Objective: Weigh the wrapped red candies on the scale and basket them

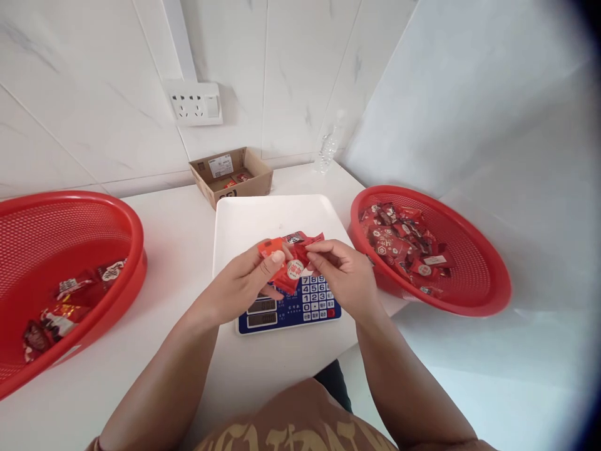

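Note:
Several small red snack packets (295, 269) are bunched between my two hands, above the front of a white weighing scale (244, 219). My left hand (253, 269) is closed around the packets, its thumb lying across an orange-red one. On the other side, the fingertips of my right hand (340, 269) pinch the edge of a red packet in the same bunch. Below the hands shows the scale's blue keypad panel (291, 313), partly covered by the packets and fingers. How many packets I hold cannot be made out.
At right, a red perforated basket (474, 282) holds many red packets and overhangs the table edge. Another red basket (136, 244) with several packets stands at left. Behind the scale are a cardboard box (258, 172) with some packets and a clear plastic bottle (327, 150).

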A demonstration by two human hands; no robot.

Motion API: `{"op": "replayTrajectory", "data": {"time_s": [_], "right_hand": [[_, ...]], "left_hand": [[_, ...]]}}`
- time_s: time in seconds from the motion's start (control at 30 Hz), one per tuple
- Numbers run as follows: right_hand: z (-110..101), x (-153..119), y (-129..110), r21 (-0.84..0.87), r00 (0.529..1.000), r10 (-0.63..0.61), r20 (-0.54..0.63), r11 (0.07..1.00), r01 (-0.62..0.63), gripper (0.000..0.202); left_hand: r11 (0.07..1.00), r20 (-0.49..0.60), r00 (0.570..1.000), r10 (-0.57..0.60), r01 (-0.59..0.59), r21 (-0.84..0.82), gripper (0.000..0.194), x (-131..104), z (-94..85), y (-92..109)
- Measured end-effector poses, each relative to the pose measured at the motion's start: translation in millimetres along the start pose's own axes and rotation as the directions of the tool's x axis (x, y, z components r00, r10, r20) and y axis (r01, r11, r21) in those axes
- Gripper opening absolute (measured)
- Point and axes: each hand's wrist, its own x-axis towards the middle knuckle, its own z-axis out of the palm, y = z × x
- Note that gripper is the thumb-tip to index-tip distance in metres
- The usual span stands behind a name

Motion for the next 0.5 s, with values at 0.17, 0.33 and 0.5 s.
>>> {"op": "replayTrajectory", "data": {"time_s": [0.17, 0.33, 0.5], "right_hand": [[-3.7, 4.7, 16.8, -0.099, 0.994, -0.010, -0.111, 0.995, -0.001, 0.016], [-4.4, 4.1, 22.2, -0.248, 0.980, -0.129, -0.149, 0.965, 0.090, 0.028], [-4.7, -3.5, 21.2, -0.389, 0.971, -0.239, 0.027, 0.892, 0.231, 0.025]], "left_hand": [[0.995, -0.294, 0.952, 0.091, -0.102, -0.022, 0.038, 3.8, -12.5, 0.3], [0.982, -0.425, 0.888, 0.177, -0.189, 0.016, 0.036, 1.4, -20.2, 1.5], [0.977, -0.452, 0.869, 0.201, -0.210, 0.029, 0.036, 1.4, -20.0, 1.6]]}}
